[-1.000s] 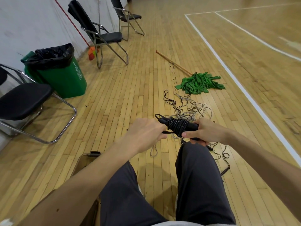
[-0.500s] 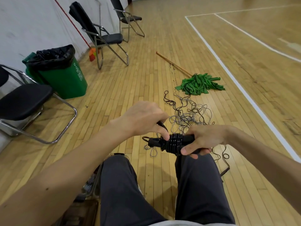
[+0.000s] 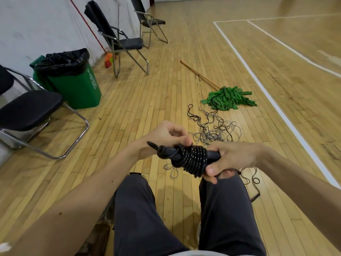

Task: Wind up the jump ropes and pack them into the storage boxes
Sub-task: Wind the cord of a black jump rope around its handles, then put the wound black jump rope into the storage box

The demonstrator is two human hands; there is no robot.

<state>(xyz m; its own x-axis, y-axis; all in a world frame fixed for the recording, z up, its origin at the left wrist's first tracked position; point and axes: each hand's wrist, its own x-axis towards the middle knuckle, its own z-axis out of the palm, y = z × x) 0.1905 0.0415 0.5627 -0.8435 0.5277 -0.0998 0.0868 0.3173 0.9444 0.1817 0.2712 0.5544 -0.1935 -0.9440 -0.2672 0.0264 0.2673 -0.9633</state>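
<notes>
Above the dark-trousered knees (image 3: pixel 226 193), a black, white-flecked jump rope (image 3: pixel 192 159) wound round its handles is gripped at one end by the right hand (image 3: pixel 235 157), while its cord is pinched by the left hand (image 3: pixel 165 135). Should that pinch slip, the coils would likely be sprung loose.

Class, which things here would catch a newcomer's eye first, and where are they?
Dead centre in the foreground, the left hand and right hand grip a wound black jump rope. Beyond it on the floor lies a tangle of loose ropes, a green mop behind that, and a green bin at left.
</notes>
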